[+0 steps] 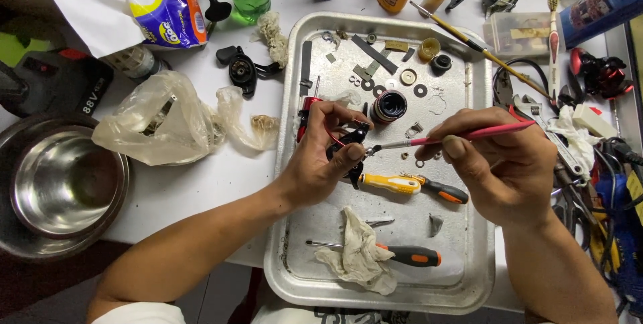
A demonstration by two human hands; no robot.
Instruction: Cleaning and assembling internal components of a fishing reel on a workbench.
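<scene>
My left hand (pixel 320 156) grips a small red and black fishing reel body (pixel 348 138) over a metal tray (pixel 469 284). In my right hand (pixel 499 163) I hold a thin pink-handled brush (pixel 442 139), and its tip touches the reel part. Just below the hands lie a yellow-handled screwdriver (pixel 390 183) and a black and orange one (pixel 442 191). A dark round spool (pixel 388 106) sits a little above the hands, among several washers and small parts.
A dirty rag (pixel 355 257) and another screwdriver (pixel 408 254) lie at the tray's near end. A steel bowl (pixel 63 183) stands at the left, a crumpled plastic bag (pixel 161 120) beside it. Bottles stand at the back; tools and cables crowd the right edge.
</scene>
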